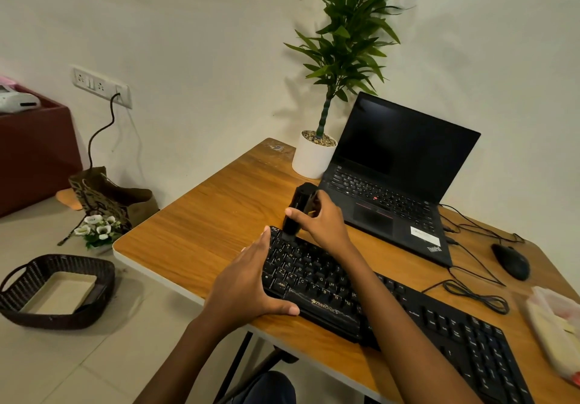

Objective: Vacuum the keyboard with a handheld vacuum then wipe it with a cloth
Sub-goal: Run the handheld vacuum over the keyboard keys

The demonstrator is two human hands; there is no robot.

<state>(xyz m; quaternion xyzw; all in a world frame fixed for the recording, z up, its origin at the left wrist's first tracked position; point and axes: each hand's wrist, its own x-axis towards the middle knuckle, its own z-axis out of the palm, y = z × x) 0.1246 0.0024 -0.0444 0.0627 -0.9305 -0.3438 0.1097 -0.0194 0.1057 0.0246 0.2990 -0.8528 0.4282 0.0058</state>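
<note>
A person sits at a wooden desk (201,215) with a black Zebronics keyboard (317,284) lying slantwise along its near edge. The right hand (320,221) is wrapped around the body of a black handheld vacuum (299,203), with the thumb pressed across its side. The vacuum stands nearly upright, tilted a little away, with its nozzle down on the keys at the keyboard's far left corner. The left hand (248,281) lies flat against the keyboard's left end, fingers straight and reaching up toward that same corner just beside the nozzle, while the thumb stretches along the front edge near the brand name. The right forearm crosses above the middle rows of keys. Behind the vacuum, an open ThinkPad laptop (398,181) with a dark screen faces the person, and a white pot (312,160) holding a leafy green plant stands just beside its left corner. To the right, a black mouse (511,261) sits near a loose loop of black cable (474,297). At the desk's right edge lies a pale bundle (555,322), possibly a cloth in a clear wrapper. On the tiled floor to the left are a dark wicker basket (56,290), a small bunch of white flowers (97,228) and a brown paper bag (110,199).
</note>
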